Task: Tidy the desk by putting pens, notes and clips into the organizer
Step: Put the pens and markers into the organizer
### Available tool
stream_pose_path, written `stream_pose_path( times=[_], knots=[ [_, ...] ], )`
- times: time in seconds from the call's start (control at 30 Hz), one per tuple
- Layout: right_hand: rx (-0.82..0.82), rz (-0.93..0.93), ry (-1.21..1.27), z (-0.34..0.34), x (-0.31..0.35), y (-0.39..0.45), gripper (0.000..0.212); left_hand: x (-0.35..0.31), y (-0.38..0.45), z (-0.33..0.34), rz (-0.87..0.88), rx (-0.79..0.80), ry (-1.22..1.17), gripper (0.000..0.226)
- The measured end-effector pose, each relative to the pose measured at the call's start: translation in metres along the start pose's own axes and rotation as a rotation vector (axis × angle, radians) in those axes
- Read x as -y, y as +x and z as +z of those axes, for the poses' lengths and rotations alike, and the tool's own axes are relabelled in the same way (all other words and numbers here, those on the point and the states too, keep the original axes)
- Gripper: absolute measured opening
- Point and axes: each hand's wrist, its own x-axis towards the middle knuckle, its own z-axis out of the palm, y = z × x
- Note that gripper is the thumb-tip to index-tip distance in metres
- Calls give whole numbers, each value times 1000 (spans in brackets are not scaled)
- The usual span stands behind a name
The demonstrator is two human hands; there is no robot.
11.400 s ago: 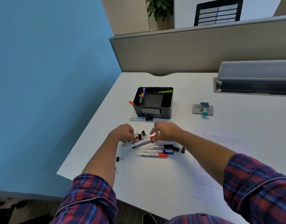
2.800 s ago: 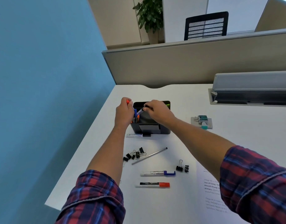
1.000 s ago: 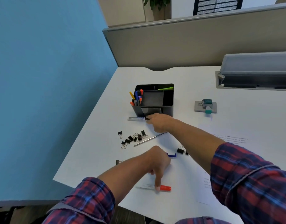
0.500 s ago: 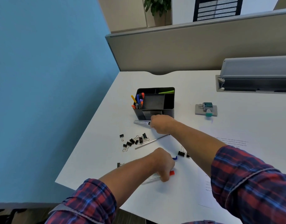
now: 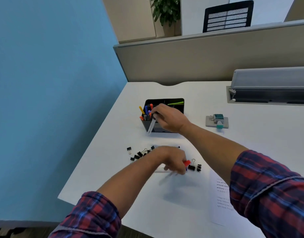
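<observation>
White desk (image 5: pixel 250 152): pen (image 5: pixel 151 125) pinched by right fingers (image 5: pixel 157 111) beside organizer (image 5: pixel 179 108).

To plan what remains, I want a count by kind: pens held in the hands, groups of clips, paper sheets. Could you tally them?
Pens in hand: 2, black-cap pen in right hand, red-cap pen in left hand (blurred, may hide more)
Clip groups: 2, left group, right group
Sheets: 1, sheet
Total: 5
</observation>
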Motion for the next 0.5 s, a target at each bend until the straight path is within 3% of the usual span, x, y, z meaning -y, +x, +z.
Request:
stream_pose_path(
  times=[0.23,0.33,0.5],
  knots=[
    [-407,149,130,-20,-8,13,22,31,-42,-68,9,-315,-313,21],
    [-445,197,149,-20,-16,15,19,49,-58,-89,22,-609,-350,13],
    [-430,253,179,-15,-22,15,18,86,-69,-116,5,-1164,-417,23]
  ],
)
